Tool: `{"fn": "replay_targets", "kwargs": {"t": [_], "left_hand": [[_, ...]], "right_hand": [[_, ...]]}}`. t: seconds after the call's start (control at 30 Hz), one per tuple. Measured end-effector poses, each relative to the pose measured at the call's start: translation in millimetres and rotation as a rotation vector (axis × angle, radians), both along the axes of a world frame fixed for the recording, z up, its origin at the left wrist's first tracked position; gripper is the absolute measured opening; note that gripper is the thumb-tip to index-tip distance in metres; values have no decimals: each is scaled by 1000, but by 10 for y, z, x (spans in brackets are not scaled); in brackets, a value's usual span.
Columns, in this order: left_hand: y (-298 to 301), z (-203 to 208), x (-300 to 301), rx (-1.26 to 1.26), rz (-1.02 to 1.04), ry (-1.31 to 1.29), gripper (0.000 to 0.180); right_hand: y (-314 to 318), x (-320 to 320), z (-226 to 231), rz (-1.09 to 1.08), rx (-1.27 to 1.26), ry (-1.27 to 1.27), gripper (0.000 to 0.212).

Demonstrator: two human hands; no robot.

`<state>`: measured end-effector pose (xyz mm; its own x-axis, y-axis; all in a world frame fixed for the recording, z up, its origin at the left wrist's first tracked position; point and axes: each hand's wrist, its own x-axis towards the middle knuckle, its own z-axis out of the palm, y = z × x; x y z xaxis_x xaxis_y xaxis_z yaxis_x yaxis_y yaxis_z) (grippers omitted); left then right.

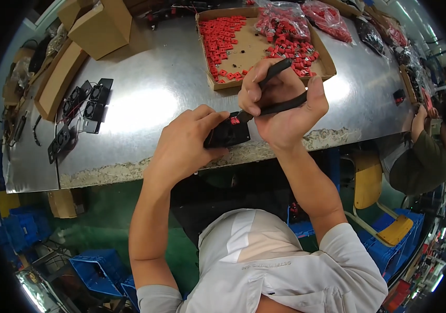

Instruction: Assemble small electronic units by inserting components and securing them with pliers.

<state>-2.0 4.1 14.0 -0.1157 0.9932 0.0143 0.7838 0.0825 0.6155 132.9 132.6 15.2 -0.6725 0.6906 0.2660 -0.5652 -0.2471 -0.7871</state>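
My left hand is closed round the side of a black cooling fan, holding it down near the table's front edge. A small red plastic piece sits at the fan's upper rim, next to my left fingertips. My right hand grips black-handled pliers. The handles are spread apart, one under the curled fingers and one across the palm by the thumb. The jaws of the pliers reach the fan's corner beside the red piece; whether they pinch it I cannot tell.
A shallow cardboard tray of small red parts lies beyond my hands, with bags of red parts behind. Several black fans with wires lie at left, near cardboard boxes. Another person works at far right, near a yellow chair.
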Motion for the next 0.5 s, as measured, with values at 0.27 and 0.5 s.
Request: {"fn": "replay_targets", "kwargs": {"t": [0.27,0.5], "left_hand": [[14,-33,18,33,-12,10,58],[-11,-61,-5,60,-11,13,56]], "right_hand": [[7,-6,-65,-33,100,-85,84],[-26,-40,-30,24,63,-56,85]]}}
